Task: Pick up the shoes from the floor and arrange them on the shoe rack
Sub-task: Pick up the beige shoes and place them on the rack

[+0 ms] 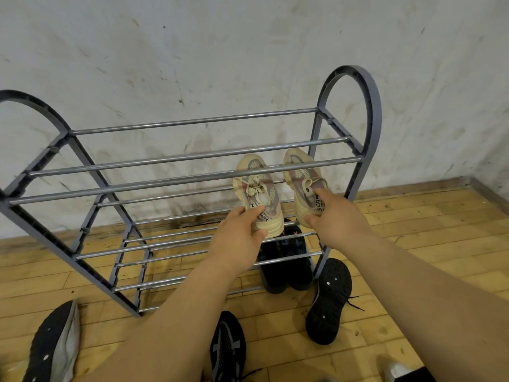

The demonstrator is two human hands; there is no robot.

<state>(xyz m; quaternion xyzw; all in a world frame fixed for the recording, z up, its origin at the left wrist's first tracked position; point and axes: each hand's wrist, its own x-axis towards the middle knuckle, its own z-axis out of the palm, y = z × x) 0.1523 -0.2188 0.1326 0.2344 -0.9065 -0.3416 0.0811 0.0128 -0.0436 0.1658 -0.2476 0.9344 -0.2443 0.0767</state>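
A grey shoe rack [192,159] with metal bars stands against the wall. Two small beige shoes lie on its middle tier, toes toward the wall. My left hand [238,232] grips the heel of the left beige shoe [257,188]. The heel of the right beige shoe [303,180] is pinched by my right hand [337,219]. A pair of black shoes [286,260] sits on the bottom tier beneath them.
On the wooden floor lie a black shoe sole-up [329,301] at the rack's right foot, another black shoe [227,346] in front, and a grey-black shoe [55,346] at the lower left. A white object [396,370] shows at the bottom right.
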